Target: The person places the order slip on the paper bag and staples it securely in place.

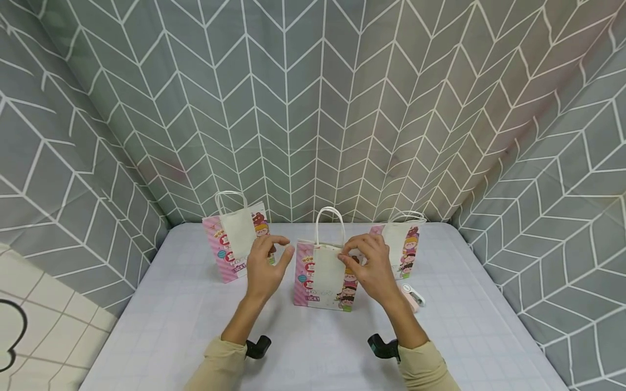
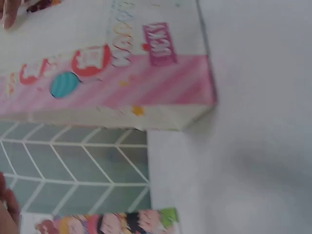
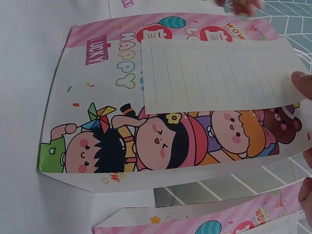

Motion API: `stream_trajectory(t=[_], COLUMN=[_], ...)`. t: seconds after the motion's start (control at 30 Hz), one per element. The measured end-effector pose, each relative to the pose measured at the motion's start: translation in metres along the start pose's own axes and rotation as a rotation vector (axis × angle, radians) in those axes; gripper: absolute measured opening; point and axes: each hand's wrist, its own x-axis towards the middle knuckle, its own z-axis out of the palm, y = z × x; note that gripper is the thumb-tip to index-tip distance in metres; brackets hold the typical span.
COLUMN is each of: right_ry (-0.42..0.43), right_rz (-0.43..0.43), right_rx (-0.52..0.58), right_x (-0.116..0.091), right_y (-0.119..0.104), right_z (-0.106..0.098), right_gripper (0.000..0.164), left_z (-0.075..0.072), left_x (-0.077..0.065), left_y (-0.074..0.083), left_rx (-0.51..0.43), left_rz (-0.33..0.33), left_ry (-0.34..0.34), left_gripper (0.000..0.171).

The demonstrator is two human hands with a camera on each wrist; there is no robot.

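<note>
A pink and white paper gift bag [image 1: 304, 293] with cartoon children and twisted white handles stands upright in the middle of the table. A cream lined paper slip [image 3: 214, 73] lies flat against its front, near the top edge. My right hand [image 1: 371, 260] pinches the slip and the bag's top edge, with the thumb on the front and fingers behind. To the bag's left, my left hand [image 1: 264, 266] hovers apart from it, thumb and fingers spread with nothing between them.
A similar bag [image 1: 220, 250] with a slip on its front stands at the back left, another bag [image 1: 409, 252] at the back right. Beside my right wrist lies a small pink and white stapler-like object [image 1: 413, 296]. A patterned grey curtain [image 1: 303, 108] borders the white table [image 1: 161, 326].
</note>
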Motion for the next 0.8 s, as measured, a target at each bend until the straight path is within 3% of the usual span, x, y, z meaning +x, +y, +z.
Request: stream_trajectory(t=[0.1, 0.33, 0.63, 0.8], right_ry=[0.001, 0.004, 0.016, 0.023], right_rz=[-0.005, -0.012, -0.008, 0.01], right_rx=[0.002, 0.008, 0.014, 0.01], right_x=[0.0, -0.001, -0.002, -0.002], right_y=[0.0, -0.001, 0.0, 0.001], right_z=[0.0, 0.001, 0.002, 0.004], right_gripper=[0.019, 0.019, 0.02, 0.019], left_z=[0.007, 0.021, 0.031, 0.032], left_x=[0.009, 0.018, 0.016, 0.014], left_y=[0.008, 0.024, 0.025, 0.024], left_rx=[-0.017, 0.037, 0.119, 0.14], left_rz=[0.087, 0.206, 0.207, 0.204], left_ry=[0.019, -0.068, -0.106, -0.096], left_gripper=[0.028, 0.051, 0.063, 0.047])
